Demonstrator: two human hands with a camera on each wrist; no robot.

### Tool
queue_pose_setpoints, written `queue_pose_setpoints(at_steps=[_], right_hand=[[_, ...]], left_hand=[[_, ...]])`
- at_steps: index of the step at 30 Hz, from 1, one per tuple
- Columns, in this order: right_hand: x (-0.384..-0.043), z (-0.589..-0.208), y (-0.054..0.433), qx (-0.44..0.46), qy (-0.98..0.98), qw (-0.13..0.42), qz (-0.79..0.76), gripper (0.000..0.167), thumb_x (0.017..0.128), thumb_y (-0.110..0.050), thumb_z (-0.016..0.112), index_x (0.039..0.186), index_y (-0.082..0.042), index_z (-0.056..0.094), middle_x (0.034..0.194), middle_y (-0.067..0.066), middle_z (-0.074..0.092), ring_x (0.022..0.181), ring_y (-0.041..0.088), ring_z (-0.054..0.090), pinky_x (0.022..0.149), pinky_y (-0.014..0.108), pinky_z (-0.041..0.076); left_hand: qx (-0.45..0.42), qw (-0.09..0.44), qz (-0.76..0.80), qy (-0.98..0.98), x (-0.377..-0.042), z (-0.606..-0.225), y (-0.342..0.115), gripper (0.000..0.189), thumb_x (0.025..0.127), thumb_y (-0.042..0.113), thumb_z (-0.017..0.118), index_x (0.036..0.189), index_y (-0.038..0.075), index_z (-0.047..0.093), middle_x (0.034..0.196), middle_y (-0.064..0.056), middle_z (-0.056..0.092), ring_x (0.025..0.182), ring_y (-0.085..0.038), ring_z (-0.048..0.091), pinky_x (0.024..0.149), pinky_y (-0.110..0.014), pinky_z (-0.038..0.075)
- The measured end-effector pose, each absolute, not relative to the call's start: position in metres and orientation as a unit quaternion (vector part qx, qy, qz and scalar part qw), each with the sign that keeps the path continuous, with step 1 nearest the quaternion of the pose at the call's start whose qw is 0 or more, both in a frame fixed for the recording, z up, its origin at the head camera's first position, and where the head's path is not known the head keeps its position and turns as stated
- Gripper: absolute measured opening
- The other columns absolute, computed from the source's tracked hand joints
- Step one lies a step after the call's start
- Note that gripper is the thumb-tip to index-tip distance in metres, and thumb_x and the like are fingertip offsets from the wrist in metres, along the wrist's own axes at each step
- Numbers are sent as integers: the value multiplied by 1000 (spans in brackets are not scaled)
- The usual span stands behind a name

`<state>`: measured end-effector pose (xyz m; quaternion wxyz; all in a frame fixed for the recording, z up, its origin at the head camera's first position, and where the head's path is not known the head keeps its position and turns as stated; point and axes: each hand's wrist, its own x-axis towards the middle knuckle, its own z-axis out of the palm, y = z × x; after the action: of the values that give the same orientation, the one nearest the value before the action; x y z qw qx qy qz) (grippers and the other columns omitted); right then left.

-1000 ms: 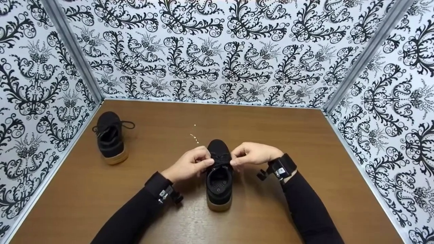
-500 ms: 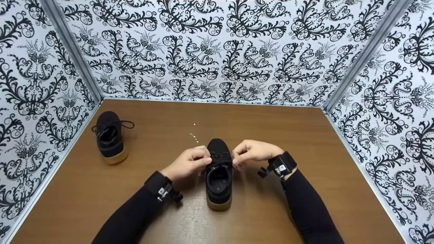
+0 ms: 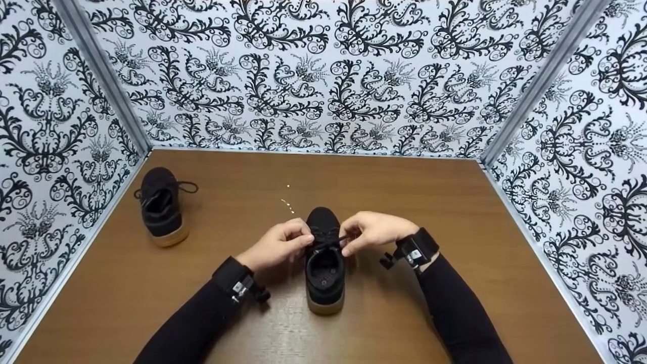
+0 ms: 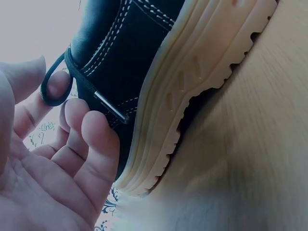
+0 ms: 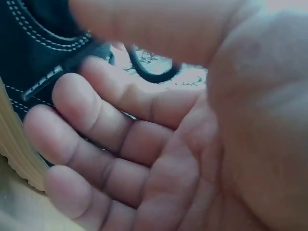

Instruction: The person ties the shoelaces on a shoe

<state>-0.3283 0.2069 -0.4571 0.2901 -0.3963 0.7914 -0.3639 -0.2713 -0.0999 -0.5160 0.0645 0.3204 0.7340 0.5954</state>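
A black lace-up shoe [image 3: 323, 283] with a tan gum sole stands upright on the table, toe pointing away. My left hand [image 3: 278, 245] is at its left side, thumb and forefinger pinching a loop of the shoelace [image 4: 52, 86]. One lace end with a metal tip [image 4: 110, 107] hangs down the shoe's side. On the right side, my right hand [image 3: 376, 233] has thumb and forefinger parted, its other fingers bent. A lace loop [image 5: 154, 74] shows in the gap between that thumb and forefinger, and a tipped lace end [image 5: 43, 83] lies against the shoe.
A second black shoe [image 3: 163, 207] with a tan sole stands at the far left of the brown table [image 3: 242, 177], its lace looped out sideways. Small pale specks [image 3: 288, 205] mark the tabletop beyond the left hand. Patterned walls [image 3: 313, 76] enclose the back and sides.
My right thumb and forefinger, together on the lace earlier, have parted, and the hand has shifted slightly left toward the shoe. My left hand has stayed nearly in place.
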Motion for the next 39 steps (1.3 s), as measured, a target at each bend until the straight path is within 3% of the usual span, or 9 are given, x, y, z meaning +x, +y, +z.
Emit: queue_pose_setpoints(at_steps=[4, 10, 16, 26, 31, 35, 39], right_hand=[[-326, -457, 204, -402, 804, 276, -341, 11, 95, -27, 89, 92, -19, 81, 84, -10, 74, 75, 9, 62, 69, 26, 50], [-324, -458, 202, -407, 811, 264, -327, 8, 92, -17, 82, 87, -22, 78, 79, -14, 69, 70, 6, 59, 64, 23, 48], [-323, -457, 201, -408, 817, 248, -324, 9, 91, -23, 90, 88, -22, 81, 81, -14, 73, 73, 5, 61, 67, 24, 50], [-323, -459, 201, -412, 840, 228, -269, 13, 84, -12, 79, 84, -23, 72, 76, -18, 62, 69, 3, 55, 62, 23, 44], [-322, -458, 203, -398, 852, 232, -249, 16, 86, -13, 80, 83, -25, 70, 75, -19, 60, 67, 2, 54, 62, 24, 44], [-321, -453, 203, -395, 849, 231, -263, 16, 89, -21, 89, 87, -20, 73, 78, -16, 65, 71, 5, 59, 66, 26, 49], [-322, -447, 206, -394, 828, 230, -327, 28, 86, -23, 97, 98, -14, 72, 88, -7, 70, 81, 12, 64, 74, 31, 55]], left_hand=[[323, 65, 597, 731, -272, -517, -100, 13, 111, 10, 69, 99, 4, 72, 94, -3, 60, 64, -20, 60, 55, -26, 52], [325, 58, 591, 736, -270, -516, -99, 11, 110, 11, 72, 100, 6, 74, 98, -4, 59, 65, -26, 60, 54, -29, 51], [322, 57, 596, 733, -270, -517, -98, 10, 108, 9, 73, 98, 6, 75, 99, -5, 57, 61, -18, 58, 50, -31, 51], [326, 44, 591, 737, -269, -517, -97, 13, 108, 11, 75, 96, 8, 75, 100, -5, 58, 61, -16, 57, 49, -33, 51], [325, 45, 590, 737, -269, -518, -97, 12, 108, 11, 75, 97, 8, 76, 101, -5, 59, 61, -17, 58, 49, -36, 52], [327, 34, 586, 741, -269, -517, -96, 11, 107, 12, 76, 97, 8, 77, 101, -4, 59, 62, -14, 57, 51, -29, 51], [336, -1, 568, 751, -267, -514, -93, 6, 105, 13, 80, 101, 8, 79, 99, -2, 61, 76, -11, 57, 64, -24, 49]])
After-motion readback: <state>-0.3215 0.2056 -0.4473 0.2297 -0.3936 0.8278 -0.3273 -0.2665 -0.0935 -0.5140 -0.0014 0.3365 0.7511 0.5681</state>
